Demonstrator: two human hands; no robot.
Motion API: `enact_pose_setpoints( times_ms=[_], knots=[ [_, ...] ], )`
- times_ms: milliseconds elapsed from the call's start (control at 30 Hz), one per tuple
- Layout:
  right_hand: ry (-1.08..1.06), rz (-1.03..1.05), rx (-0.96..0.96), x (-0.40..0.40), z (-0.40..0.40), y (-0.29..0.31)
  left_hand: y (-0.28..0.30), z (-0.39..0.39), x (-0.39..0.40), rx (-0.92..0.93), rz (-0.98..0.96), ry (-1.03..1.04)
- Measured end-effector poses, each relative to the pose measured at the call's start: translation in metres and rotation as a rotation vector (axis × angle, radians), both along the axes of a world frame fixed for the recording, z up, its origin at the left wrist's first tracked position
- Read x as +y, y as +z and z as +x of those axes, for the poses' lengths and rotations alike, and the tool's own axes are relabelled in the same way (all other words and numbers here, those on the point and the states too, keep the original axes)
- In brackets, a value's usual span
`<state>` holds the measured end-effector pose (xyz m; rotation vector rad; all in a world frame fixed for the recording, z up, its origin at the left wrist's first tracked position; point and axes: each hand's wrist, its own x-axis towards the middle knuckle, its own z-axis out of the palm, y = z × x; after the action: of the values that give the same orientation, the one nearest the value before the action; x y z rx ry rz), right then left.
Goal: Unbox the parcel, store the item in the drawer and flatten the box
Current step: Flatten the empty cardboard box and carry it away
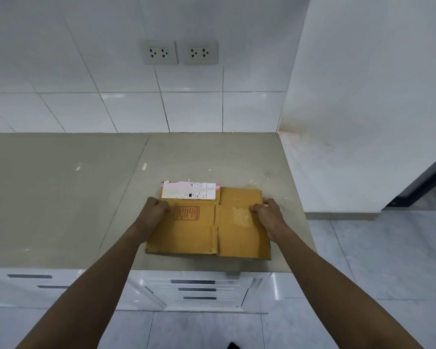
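Note:
A brown cardboard box (207,230) lies flattened on the beige countertop (61,197), near its front right corner. A white shipping label sits at the box's far left corner, with a red printed stamp below it. My left hand (154,210) grips the box's left edge with curled fingers. Over on the right edge, my right hand (267,212) grips the cardboard, fingers on top. Below the counter are white drawers (196,289) with dark slot handles, all shut. No unpacked item is in view.
A white tiled wall with two sockets (180,52) rises behind the counter. A white side wall (363,122) stands at the right, past the counter's end. Grey floor tiles spread below and to the right.

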<state>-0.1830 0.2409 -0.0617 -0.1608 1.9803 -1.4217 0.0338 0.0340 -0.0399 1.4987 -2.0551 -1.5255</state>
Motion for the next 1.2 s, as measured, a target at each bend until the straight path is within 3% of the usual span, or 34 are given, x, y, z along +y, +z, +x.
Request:
enact_pose_setpoints(
  times_ms=[200,633,967,1200],
  knots=[
    [-0.028,0.055,0.143,0.038,0.016,0.005,0.008,0.010,0.030,-0.004,0.028,-0.059],
    [-0.210,0.102,0.127,0.190,0.065,0.009,0.011,0.017,0.152,0.035,0.067,-0.187],
    [-0.341,0.144,0.171,0.308,0.023,0.011,0.007,-0.052,0.256,0.056,0.145,-0.296],
    [-0.300,0.176,0.217,0.370,-0.041,0.017,0.001,-0.110,0.323,0.088,0.186,-0.263]
  ],
)
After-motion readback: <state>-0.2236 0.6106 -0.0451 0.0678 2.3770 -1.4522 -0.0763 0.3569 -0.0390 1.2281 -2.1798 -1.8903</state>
